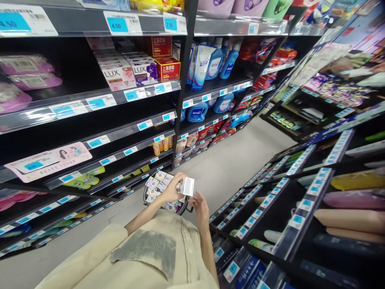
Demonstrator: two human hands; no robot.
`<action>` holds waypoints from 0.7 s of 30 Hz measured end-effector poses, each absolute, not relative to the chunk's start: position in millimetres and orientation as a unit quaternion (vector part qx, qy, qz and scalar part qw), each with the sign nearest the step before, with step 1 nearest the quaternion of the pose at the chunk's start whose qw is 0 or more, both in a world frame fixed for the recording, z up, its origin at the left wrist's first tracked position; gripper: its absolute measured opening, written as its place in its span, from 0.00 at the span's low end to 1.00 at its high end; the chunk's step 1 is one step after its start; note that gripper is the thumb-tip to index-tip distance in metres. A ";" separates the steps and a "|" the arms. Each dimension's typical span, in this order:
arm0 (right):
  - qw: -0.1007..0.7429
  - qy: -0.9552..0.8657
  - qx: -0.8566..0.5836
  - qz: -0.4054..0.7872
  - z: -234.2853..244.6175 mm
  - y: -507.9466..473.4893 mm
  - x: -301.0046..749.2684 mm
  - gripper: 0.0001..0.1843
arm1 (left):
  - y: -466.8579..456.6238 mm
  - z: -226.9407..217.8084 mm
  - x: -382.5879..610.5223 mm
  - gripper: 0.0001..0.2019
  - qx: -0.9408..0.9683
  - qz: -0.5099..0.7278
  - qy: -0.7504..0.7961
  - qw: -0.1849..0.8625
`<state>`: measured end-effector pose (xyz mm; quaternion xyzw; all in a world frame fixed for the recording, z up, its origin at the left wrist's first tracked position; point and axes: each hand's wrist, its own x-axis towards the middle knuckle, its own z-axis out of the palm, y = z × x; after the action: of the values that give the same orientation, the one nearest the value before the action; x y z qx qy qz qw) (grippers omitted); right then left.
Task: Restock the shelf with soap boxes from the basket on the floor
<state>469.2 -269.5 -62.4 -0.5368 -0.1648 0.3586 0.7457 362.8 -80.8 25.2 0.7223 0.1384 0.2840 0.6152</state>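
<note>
My left hand (172,190) is closed around a small white box (188,187) with a printed panel on its side. My right hand (201,205) is just right of the box, fingers half curled and apart, with nothing visible in it. Below both hands is a dark shopping basket (145,193) filled with several small soap-like cartons (158,181), mostly white with coloured prints. My left forearm hides part of the basket's near side.
Tall shelving on the left carries LUX soap boxes (118,76), red soap boxes (169,69) and blue detergent bottles (215,63). A lower shelf unit (300,200) with bagged goods stands close on my right. Between them the grey aisle floor (237,154) runs forward.
</note>
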 end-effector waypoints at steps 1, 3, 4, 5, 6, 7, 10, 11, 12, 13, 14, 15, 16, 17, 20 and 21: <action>0.754 -0.169 -0.520 0.364 -60.2 -267.9 468.2 0.36 | -82.6 26.8 361.6 0.33 0.760 0.276 0.132 0.573; 0.762 -0.181 -0.503 0.366 -58.7 -265.0 465.2 0.38 | -87.0 30.8 360.4 0.34 0.815 0.253 0.131 0.504; 0.763 -0.182 -0.504 0.362 -59.1 -263.8 463.4 0.37 | -89.3 32.7 360.5 0.34 0.832 0.242 0.131 0.481; 0.764 -0.176 -0.510 0.355 -59.9 -262.6 461.7 0.37 | -91.3 34.3 361.0 0.34 0.844 0.234 0.128 0.465; 0.765 -0.165 -0.518 0.346 -60.7 -261.6 460.0 0.36 | -92.9 35.5 361.8 0.34 0.851 0.228 0.124 0.456; 0.767 -0.148 -0.528 0.334 -61.3 -260.7 458.5 0.35 | -94.2 36.2 362.8 0.34 0.855 0.223 0.119 0.452; 0.772 -0.102 -0.545 0.310 -60.2 -259.5 456.2 0.32 | -95.6 35.9 365.5 0.33 0.858 0.214 0.113 0.452; 0.772 -0.095 -0.547 0.309 -59.1 -259.5 456.1 0.31 | -95.7 35.4 366.1 0.32 0.858 0.213 0.112 0.453; 0.771 -0.091 -0.549 0.310 -57.8 -259.6 456.2 0.31 | -95.6 34.9 366.6 0.32 0.858 0.212 0.111 0.455; 0.771 -0.088 -0.550 0.310 -56.7 -259.7 456.5 0.31 | -95.6 34.4 367.0 0.32 0.857 0.211 0.110 0.457; 0.771 -0.086 -0.550 0.310 -55.9 -259.8 456.7 0.31 | -95.5 34.1 367.3 0.32 0.856 0.211 0.109 0.460; 0.771 -0.084 -0.550 0.310 -55.5 -259.9 457.0 0.31 | -95.5 33.9 367.6 0.32 0.854 0.211 0.110 0.462; 0.772 -0.082 -0.549 0.309 -55.5 -259.7 457.3 0.30 | -95.5 33.8 367.9 0.32 0.854 0.211 0.110 0.464; 0.774 -0.080 -0.548 0.308 -55.6 -259.5 457.5 0.30 | -95.6 33.8 368.3 0.32 0.853 0.210 0.111 0.464; 0.774 -0.078 -0.547 0.310 -55.6 -258.3 458.6 0.31 | -95.7 34.0 370.0 0.33 0.855 0.205 0.114 0.463; 0.773 -0.078 -0.547 0.311 -55.0 -258.0 459.2 0.31 | -95.6 33.9 370.6 0.34 0.855 0.204 0.114 0.463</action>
<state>459.2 -258.0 -55.0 -0.5472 -0.0779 0.3113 0.7730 370.6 -95.6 33.9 0.8547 0.1143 0.2044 0.4632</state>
